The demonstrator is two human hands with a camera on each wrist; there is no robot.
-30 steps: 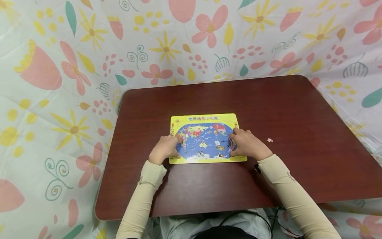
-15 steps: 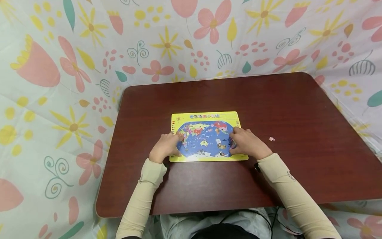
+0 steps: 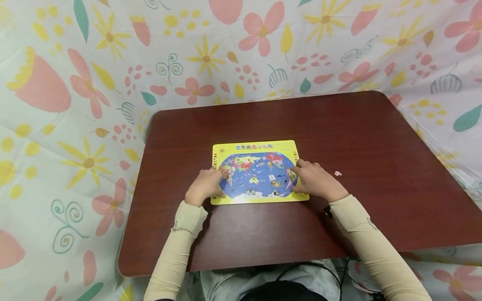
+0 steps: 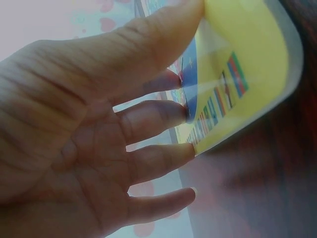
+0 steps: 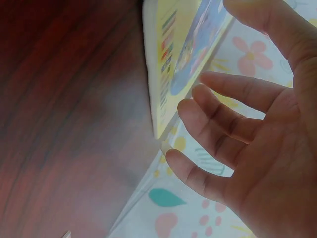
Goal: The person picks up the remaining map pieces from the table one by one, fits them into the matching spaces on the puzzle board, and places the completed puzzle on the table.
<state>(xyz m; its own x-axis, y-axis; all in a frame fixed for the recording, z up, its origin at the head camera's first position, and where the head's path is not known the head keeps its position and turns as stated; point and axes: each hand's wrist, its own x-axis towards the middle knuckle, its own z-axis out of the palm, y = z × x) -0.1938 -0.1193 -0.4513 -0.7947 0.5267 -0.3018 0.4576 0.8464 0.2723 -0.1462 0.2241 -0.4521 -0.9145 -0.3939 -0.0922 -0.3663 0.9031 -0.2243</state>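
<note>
A children's world map board (image 3: 260, 175), yellow-bordered with a blue oval map, lies flat on the table in the head view. My left hand (image 3: 205, 184) rests at its left side, fingertips on the border and the map's edge. In the left wrist view, the fingers of that hand (image 4: 99, 129) reach fairly straight to the board's edge, with the thumb over its yellow border. At the opposite side is my right hand (image 3: 318, 180), its fingertips over the right end of the map. Its fingers look loosely bent and spread in the right wrist view.
A small pink piece (image 3: 337, 173) lies on the brown table (image 3: 376, 138), to the right of the right hand. Floral cloth (image 3: 241, 54) hangs behind the table and along both sides. Black cables (image 3: 344, 271) run below the front edge.
My right hand has shifted slightly right relative to the board and uncovers more of the map's right end. The left hand stays at the left side. The head view has shifted a little.
</note>
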